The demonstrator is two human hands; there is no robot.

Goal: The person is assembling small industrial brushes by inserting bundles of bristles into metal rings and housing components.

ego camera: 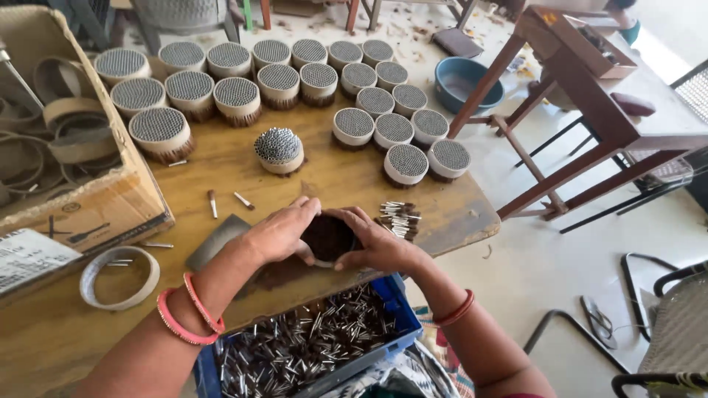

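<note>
My left hand (279, 234) and my right hand (376, 245) both clasp a round bundle of small brown sticks (329, 237) at the near edge of the wooden table (332, 177). The bundle stands on end, dark ends up, with a pale ring partly visible at its base. A blue tray (391, 302) of loose silver-tipped sticks sits just below my hands. A small loose pile of sticks (399, 217) lies right of the bundle.
Several banded round bundles (317, 77) stand in rows at the table's far side, one (279, 149) apart and closer. A cardboard box of paper rings (66, 140) is at left, an empty ring (118, 276) near it. A wooden stool (590, 110) and blue bowl (464, 82) stand right.
</note>
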